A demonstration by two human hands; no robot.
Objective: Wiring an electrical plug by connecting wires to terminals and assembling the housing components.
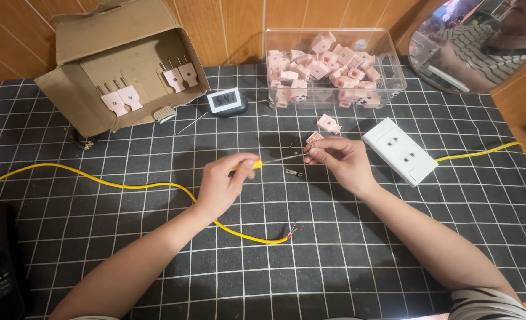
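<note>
My left hand (224, 181) grips a yellow-handled screwdriver (273, 160) whose thin metal shaft points right. My right hand (340, 159) pinches a small pink plug part (314, 138) at the screwdriver's tip. A small metal prong (294, 173) lies on the cloth just below the shaft. A second pink plug piece (329, 123) rests a little beyond my right hand. A yellow cable (127, 186) runs from the left edge under my left wrist and ends in bare wires (295, 229) near the middle.
A clear plastic bin (334, 68) of several pink plug parts stands at the back. An open cardboard box (121, 71) with pink plugs sits back left, a small digital timer (226, 102) beside it. A white power strip (399, 150) lies right, a round mirror (482, 41) far right.
</note>
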